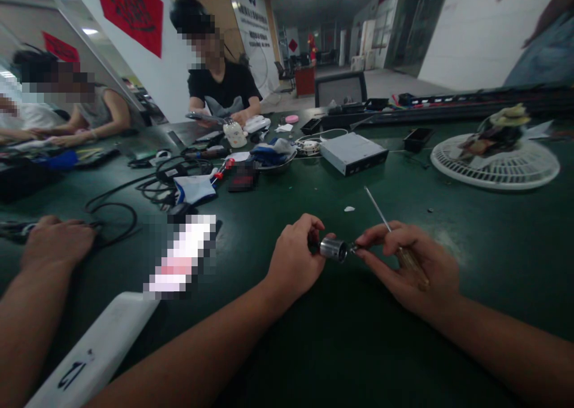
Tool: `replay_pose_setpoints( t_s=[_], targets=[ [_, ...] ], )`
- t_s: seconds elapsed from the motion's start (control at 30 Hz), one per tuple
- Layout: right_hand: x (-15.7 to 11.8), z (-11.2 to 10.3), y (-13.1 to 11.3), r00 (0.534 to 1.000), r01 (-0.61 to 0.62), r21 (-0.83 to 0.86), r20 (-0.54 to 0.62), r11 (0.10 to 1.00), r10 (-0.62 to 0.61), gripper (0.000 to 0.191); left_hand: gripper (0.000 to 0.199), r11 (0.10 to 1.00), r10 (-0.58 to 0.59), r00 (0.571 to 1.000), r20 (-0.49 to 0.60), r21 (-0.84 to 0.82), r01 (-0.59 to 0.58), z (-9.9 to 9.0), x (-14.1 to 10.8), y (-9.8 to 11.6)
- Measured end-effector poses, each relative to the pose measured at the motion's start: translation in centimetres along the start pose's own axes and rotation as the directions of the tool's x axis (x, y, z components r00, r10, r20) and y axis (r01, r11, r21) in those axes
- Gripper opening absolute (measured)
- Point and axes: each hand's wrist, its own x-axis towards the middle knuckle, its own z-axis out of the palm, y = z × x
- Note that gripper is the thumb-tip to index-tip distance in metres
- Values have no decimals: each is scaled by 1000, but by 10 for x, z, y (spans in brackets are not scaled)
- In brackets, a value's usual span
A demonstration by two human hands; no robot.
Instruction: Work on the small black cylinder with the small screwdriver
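Observation:
My left hand (298, 249) is closed around the back of a short, shiny metal cylinder (332, 248), whose end faces right. Thumb and index finger of my right hand (417, 264) pinch a small metal piece (353, 248) right by that end; whether the two touch I cannot tell. Tucked in the same right hand is a screwdriver (413, 267) with an amber handle, its thin shaft pointing up and to the left. A small white scrap (349, 209) lies on the green table (278, 207) beyond my hands.
At left are a co-worker's hand (58, 240), a white object (96, 342) and a blurred-out bright screen (183, 255). Farther back stand a grey drive box (354, 151), a white fan grille (495, 163) with parts on it, cables and a red-handled screwdriver (224, 169). People sit opposite.

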Motion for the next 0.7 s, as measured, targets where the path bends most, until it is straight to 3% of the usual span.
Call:
replay_pose_setpoints(
  t_s=[0.17,0.7],
  targets=[
    [1,0,2,994,35,6,102,999,-35,30,20,1000,13,1000,11,-2,-13,1,0,0],
    [1,0,2,993,4,2,120,1000,-4,27,16,981,185,983,17,63,-186,1,-2,0]
  ],
)
